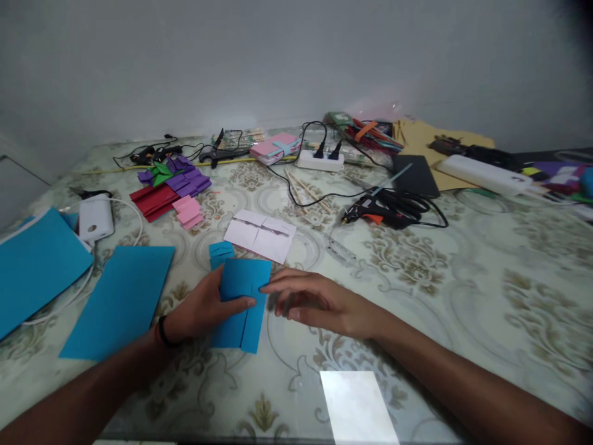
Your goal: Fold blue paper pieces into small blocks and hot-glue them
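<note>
My left hand (204, 309) grips a folded blue sheet of paper (245, 275) from its left side, thumb lying across the front. Slits and a crease run through the paper's lower half. At the paper's right edge is my right hand (319, 303), its index fingertip touching or almost touching it, the other fingers loosely curled and apart with nothing between them. Just behind lies a small folded blue piece (221, 250), partly covered by the held paper. Beyond it rests a white folded paper (262, 235) with slits.
Blue sheets (120, 300) and a white power bank (96, 217) lie at left. Folded red, purple, green and pink papers (188, 212) sit behind. A glue gun (375, 207) with a coiled cord lies right of centre, near a power strip (320, 161) and wooden sticks (306, 188).
</note>
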Demonstrator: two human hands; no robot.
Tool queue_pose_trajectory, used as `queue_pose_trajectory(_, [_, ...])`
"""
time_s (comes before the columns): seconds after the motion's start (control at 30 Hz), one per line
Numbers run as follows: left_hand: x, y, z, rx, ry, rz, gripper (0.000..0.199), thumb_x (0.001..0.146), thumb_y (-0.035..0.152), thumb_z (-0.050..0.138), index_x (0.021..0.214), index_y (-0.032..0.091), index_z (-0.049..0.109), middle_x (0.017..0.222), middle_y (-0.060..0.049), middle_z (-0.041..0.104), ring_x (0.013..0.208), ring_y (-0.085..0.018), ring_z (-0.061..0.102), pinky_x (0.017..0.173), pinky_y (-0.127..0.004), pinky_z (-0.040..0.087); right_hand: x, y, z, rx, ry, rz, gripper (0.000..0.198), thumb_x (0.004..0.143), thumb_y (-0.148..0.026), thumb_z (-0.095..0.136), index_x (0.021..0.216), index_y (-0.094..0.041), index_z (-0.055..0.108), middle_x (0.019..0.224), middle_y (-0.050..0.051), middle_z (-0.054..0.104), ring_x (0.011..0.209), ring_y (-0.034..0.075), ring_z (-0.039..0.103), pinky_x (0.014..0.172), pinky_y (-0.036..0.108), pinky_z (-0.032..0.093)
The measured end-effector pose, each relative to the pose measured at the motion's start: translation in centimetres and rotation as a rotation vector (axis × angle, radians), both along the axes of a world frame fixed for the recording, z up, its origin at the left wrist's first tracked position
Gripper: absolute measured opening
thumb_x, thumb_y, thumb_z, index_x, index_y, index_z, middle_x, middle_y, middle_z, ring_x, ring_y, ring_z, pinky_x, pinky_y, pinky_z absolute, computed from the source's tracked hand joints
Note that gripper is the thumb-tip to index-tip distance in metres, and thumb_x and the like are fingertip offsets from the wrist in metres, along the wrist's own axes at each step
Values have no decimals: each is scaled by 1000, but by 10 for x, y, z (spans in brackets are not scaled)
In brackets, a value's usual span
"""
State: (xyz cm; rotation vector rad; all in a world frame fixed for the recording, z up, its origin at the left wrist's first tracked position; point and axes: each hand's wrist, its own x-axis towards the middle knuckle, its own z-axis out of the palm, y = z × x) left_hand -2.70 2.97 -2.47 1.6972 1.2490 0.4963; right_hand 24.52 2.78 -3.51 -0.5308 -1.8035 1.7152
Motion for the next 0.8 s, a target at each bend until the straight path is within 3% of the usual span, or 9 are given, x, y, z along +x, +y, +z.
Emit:
queue_pose_trajectory(0.3, [1,-1,-4,-18,-48,119,54,84,50,78,126,19,64,121,-10,76,108,-33,71,91,-43,60,-1,2,5,149,-53,75,35,104,-30,59,137,-21,66,116,12,65,97,18,67,87,36,59])
queue_pose_trajectory(0.6, [2,1,1,-23,0,56,56,86,49,77,130,17,64,128,-11,74,111,-33,71,93,-42,60,-1,0,0,68,-26,-2,35,102,-27,63,136,-25,68,130,13,59,102,18,69,89,35,59])
queue_pose_trajectory(0.8, [1,2,1,0,15,-19,51,85,46,77,127,20,69,123,-9,77,106,-32,73,94,-43,60,-3,0,-8,-26,102,-129,35,101,-32,65,136,-27,68,133,12,55,103,18,69,79,29,59])
